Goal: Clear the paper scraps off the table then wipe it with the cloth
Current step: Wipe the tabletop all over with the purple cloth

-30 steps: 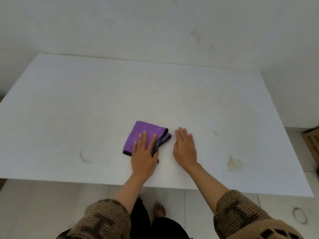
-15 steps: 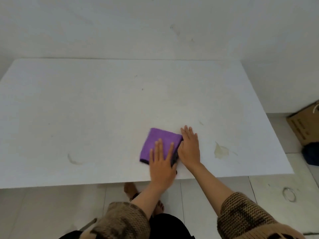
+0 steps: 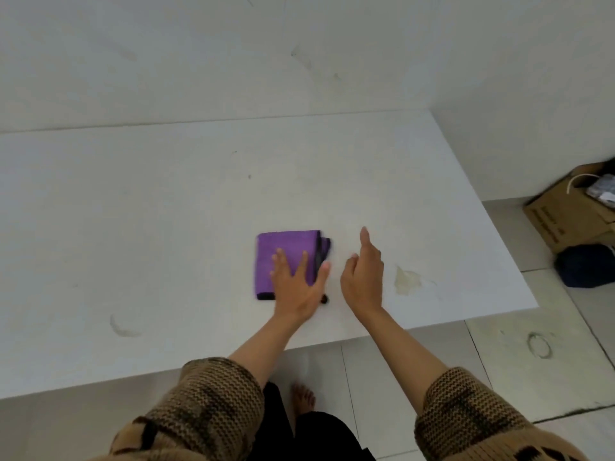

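Observation:
A folded purple cloth (image 3: 286, 249) with a dark edge lies on the white table (image 3: 166, 211) near its front edge. My left hand (image 3: 298, 284) presses flat on the cloth's near right part, fingers spread. My right hand (image 3: 362, 271) is raised just right of the cloth, turned on its edge with fingers loosely apart, holding nothing and not touching the cloth. No paper scraps show on the table.
A yellowish stain (image 3: 406, 280) marks the table right of my right hand, and a curved mark (image 3: 121, 326) sits near the front left. On the floor to the right stand a cardboard box (image 3: 572, 211) and a dark bundle (image 3: 585, 266). A white wall runs behind the table.
My right hand has lifted off the table and away from the cloth's right edge. My left hand and the cloth have moved right along the front edge.

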The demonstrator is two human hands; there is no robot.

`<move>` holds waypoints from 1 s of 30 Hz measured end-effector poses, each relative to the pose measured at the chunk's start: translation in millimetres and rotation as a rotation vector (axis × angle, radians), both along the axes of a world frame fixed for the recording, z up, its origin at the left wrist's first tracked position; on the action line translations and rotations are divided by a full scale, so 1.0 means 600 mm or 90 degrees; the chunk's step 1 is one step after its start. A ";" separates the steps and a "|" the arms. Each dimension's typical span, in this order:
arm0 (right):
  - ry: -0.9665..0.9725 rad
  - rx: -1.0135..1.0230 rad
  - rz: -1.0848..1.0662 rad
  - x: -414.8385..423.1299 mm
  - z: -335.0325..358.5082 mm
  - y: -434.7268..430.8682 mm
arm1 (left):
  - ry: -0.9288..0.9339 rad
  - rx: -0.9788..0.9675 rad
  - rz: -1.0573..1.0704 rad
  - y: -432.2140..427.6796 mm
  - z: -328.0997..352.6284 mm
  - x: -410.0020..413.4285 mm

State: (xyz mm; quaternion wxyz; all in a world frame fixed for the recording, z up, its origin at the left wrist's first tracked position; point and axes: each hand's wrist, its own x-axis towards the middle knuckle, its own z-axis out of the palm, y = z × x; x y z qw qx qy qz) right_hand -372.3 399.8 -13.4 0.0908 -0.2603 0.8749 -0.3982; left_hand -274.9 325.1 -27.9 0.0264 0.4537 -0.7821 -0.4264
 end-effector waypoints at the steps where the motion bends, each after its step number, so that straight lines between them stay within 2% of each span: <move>1: 0.009 -0.017 -0.002 0.006 0.002 -0.006 | 0.074 0.048 -0.013 0.014 0.012 -0.012; 2: 0.018 -0.023 0.015 0.012 0.001 -0.011 | 0.134 0.069 -0.016 0.023 0.021 -0.019; 4: 0.049 0.026 0.103 0.027 -0.021 -0.015 | 0.168 0.012 -0.002 0.019 0.030 -0.020; 7: 0.153 0.207 0.224 0.074 -0.079 -0.007 | 0.096 -0.075 0.041 -0.024 0.019 0.000; 9: 0.204 0.230 0.259 0.097 -0.091 0.001 | 0.047 -0.100 0.058 -0.063 0.000 0.018; 11: 0.202 0.205 0.281 0.074 -0.089 -0.002 | 0.011 -0.119 0.057 -0.102 -0.015 0.029; 13: 0.181 0.197 0.196 0.016 -0.090 -0.006 | 0.000 -0.146 0.049 -0.135 -0.026 0.035; 16: 0.159 0.272 -0.038 -0.080 -0.092 -0.012 | 0.013 -0.177 0.032 -0.177 -0.034 0.033; 18: 0.139 0.306 -0.072 -0.100 -0.085 -0.033 | 0.019 -0.190 0.013 -0.204 -0.037 0.027; 21: 0.189 0.242 -0.010 -0.046 -0.078 -0.097 | 0.021 -0.204 -0.001 -0.244 -0.037 0.007; 26: 0.259 0.104 0.314 0.070 -0.081 -0.218 | 0.017 -0.214 -0.031 -0.310 -0.034 -0.031; 28: 0.282 0.104 0.342 0.030 -0.086 -0.260 | 0.017 -0.219 -0.040 -0.339 -0.035 -0.048; 30: 0.307 0.143 0.267 -0.044 -0.098 -0.296 | 0.026 -0.226 -0.036 -0.367 -0.035 -0.069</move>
